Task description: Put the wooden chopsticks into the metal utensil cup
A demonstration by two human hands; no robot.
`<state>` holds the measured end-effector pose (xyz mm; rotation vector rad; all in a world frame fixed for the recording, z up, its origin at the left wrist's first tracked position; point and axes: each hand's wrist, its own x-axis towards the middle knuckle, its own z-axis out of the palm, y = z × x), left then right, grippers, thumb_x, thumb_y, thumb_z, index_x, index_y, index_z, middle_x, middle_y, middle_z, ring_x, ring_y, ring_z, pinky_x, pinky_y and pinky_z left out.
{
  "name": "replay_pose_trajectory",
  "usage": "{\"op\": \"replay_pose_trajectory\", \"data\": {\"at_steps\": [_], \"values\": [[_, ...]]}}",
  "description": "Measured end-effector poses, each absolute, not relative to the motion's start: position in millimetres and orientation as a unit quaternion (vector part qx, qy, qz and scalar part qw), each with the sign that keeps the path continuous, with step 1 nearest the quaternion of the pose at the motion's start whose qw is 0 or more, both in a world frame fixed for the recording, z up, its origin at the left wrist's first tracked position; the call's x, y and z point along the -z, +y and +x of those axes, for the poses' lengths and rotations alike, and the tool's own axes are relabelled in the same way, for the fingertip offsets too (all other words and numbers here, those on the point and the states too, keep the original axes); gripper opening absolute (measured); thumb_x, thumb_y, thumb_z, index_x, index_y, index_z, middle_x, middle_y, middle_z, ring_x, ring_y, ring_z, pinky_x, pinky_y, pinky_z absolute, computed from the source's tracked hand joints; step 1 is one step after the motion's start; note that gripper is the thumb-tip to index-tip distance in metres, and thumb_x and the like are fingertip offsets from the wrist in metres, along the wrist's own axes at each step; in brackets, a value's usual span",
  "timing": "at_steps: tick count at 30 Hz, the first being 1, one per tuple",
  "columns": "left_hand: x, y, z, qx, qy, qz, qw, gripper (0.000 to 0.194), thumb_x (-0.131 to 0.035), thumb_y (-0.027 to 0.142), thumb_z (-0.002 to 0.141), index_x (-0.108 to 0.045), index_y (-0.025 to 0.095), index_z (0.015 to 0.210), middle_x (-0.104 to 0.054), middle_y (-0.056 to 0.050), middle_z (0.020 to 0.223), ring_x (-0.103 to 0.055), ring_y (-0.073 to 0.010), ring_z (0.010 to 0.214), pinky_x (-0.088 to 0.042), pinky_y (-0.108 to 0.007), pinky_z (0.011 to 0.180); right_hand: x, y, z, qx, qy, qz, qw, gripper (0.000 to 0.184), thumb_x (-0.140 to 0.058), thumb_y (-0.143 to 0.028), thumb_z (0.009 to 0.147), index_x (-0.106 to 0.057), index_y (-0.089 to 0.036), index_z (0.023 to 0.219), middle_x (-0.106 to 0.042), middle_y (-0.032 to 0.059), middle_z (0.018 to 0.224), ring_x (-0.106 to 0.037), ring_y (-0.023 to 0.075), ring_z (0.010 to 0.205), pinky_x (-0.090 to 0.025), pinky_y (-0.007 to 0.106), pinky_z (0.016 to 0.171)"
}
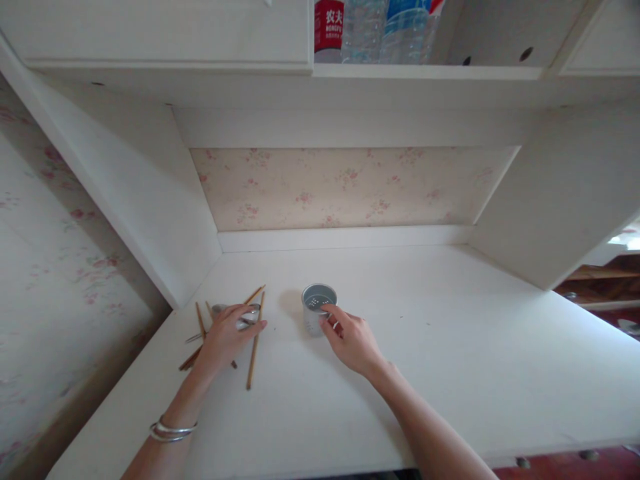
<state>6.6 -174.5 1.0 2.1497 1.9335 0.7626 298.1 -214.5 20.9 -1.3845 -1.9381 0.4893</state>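
A small metal cup (pixel 317 305) with a perforated bottom stands upright on the white desk (pixel 450 360). My right hand (pixel 350 339) rests beside it, fingers closed on its near rim and side. To the left, several wooden chopsticks (pixel 254 347) and metal spoons (pixel 247 315) lie scattered on the desk. My left hand (pixel 227 337) lies over this pile, its fingers curled down onto a spoon and chopsticks. Bangles (pixel 170 430) circle my left wrist.
White side panels wall in the desk at left (pixel 150 220) and right (pixel 555 200). Floral wallpaper (pixel 340 190) covers the back. A shelf above holds water bottles (pixel 385 30). Wooden shelves (pixel 607 280) show at the far right.
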Motion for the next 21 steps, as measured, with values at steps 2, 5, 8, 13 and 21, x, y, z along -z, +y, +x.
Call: {"op": "replay_pose_trajectory", "data": {"at_steps": [2,5,8,13,21], "values": [[-7.7,-175.6,-0.2,-0.260,0.665,0.698,0.048,0.046,-0.048,0.059,0.081,-0.067,0.022,0.102,-0.065,-0.004,0.112,-0.057,-0.0230,0.109,-0.041,-0.034,0.100,-16.1,-217.4,301.2,-0.207,-0.743,-0.521,0.365,0.033,-0.045,-0.031,0.090,-0.053,-0.028,0.122,-0.067,-0.0011,0.077,-0.058,0.0133,0.058,-0.042,0.024,0.060],[-15.3,-179.7,-27.5,-0.252,0.730,0.633,-0.062,0.049,-0.035,0.053,0.087,-0.066,0.018,0.102,-0.066,-0.009,0.108,-0.059,-0.0244,0.104,-0.041,-0.035,0.099,-10.9,-220.7,307.4,-0.214,-0.715,-0.520,0.415,0.034,-0.045,-0.029,0.088,-0.052,-0.027,0.121,-0.062,-0.0024,0.069,-0.055,0.0128,0.055,-0.042,0.023,0.057],[-11.0,-182.1,-65.7,-0.180,0.817,0.532,-0.129,0.056,-0.033,0.052,0.086,-0.061,0.011,0.111,-0.064,-0.019,0.108,-0.058,-0.0325,0.105,-0.042,-0.044,0.095,-8.2,-219.9,311.7,-0.226,-0.668,-0.539,0.461,0.029,-0.045,-0.032,0.088,-0.053,-0.025,0.114,-0.057,-0.0031,0.065,-0.052,0.0122,0.053,-0.041,0.022,0.053],[12.4,-175.3,-102.5,-0.069,0.857,0.509,0.042,0.048,-0.036,0.051,0.084,-0.061,0.014,0.102,-0.067,-0.018,0.100,-0.064,-0.0326,0.095,-0.049,-0.041,0.079,-6.1,-214.2,310.7,-0.230,-0.649,-0.551,0.472,0.027,-0.045,-0.035,0.089,-0.052,-0.023,0.111,-0.054,-0.0042,0.063,-0.050,0.0114,0.051,-0.039,0.022,0.053],[13.1,-174.7,-96.9,-0.073,0.841,0.535,0.017,0.037,-0.034,0.031,0.087,-0.055,0.010,0.110,-0.066,-0.023,0.102,-0.064,-0.0354,0.095,-0.048,-0.043,0.073,-0.1,-212.1,308.9,-0.229,-0.649,-0.553,0.470,0.026,-0.044,-0.036,0.090,-0.053,-0.024,0.112,-0.051,-0.0068,0.060,-0.048,0.0106,0.050,-0.037,0.021,0.053]]}}
